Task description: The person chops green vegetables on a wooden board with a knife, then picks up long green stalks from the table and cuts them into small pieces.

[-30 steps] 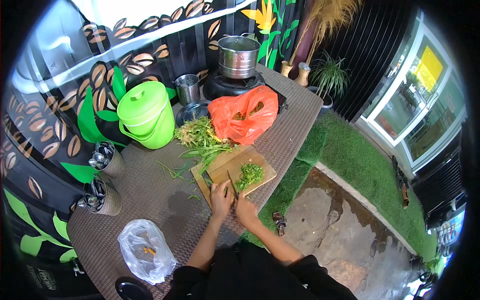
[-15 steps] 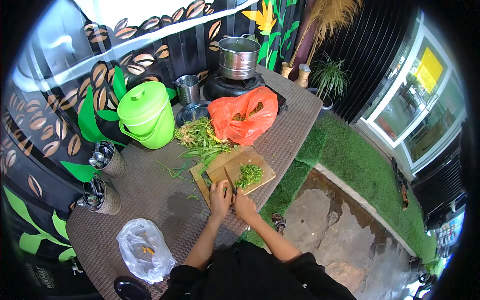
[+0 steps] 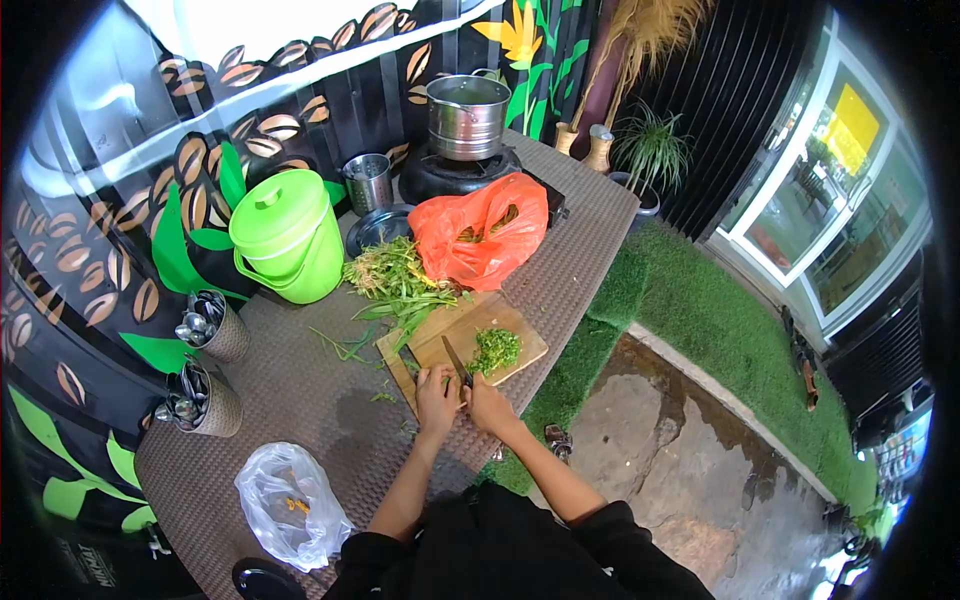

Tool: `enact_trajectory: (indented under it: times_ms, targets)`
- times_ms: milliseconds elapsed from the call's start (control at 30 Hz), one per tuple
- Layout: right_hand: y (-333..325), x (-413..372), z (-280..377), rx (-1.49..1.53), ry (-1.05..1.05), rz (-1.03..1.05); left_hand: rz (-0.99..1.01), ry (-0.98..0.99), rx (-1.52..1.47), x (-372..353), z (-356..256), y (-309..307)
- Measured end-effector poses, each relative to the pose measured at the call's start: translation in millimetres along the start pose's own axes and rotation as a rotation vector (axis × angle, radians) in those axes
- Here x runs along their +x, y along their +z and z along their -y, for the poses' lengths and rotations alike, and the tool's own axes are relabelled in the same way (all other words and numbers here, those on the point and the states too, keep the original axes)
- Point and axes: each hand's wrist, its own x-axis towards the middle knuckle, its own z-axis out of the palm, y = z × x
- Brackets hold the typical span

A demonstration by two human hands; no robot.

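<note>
A knife (image 3: 456,358) is held in my right hand (image 3: 490,406), its blade angled up and left over the wooden cutting board (image 3: 460,325). Close beside it, my left hand (image 3: 438,402) has its fingers curled down at the board's lower edge; what lies under them is mostly hidden. Finely chopped greens (image 3: 495,350) form a pile on the right part of the board. Uncut leafy greens (image 3: 400,285) lie past the board's far left side, against an orange-red plastic bag (image 3: 480,235).
A lidded green bucket (image 3: 290,235), a steel pot (image 3: 467,125) on a black stove (image 3: 455,178), and a metal cup (image 3: 369,184) stand at the back. Two spoon holders (image 3: 225,335) are left; a clear plastic bag (image 3: 290,505) lies near left on the woven table (image 3: 300,390).
The view has shifted slightly, so the table's objects appear a little further left. Both hands and the knife remain in nearly the same place on the board.
</note>
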Motion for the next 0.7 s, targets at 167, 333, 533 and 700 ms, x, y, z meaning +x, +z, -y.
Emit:
enact_trajectory:
  times_ms: [167, 333, 533, 700]
  targets:
    - [24, -18, 5, -0.118, 0.113, -0.018, 0.014, -0.029, -0.005, 2, -2, -2]
    - [3, 0, 6, -0.055, 0.053, 0.043, 0.016, -0.021, 0.021, -3, -1, -4]
    - [27, -15, 0, -0.128, 0.047, -0.029, -0.030, -0.058, 0.002, 1, 4, -2]
    - [13, -2, 10, -0.093, 0.093, 0.019, -0.109, -0.019, 0.163, 4, 3, -8]
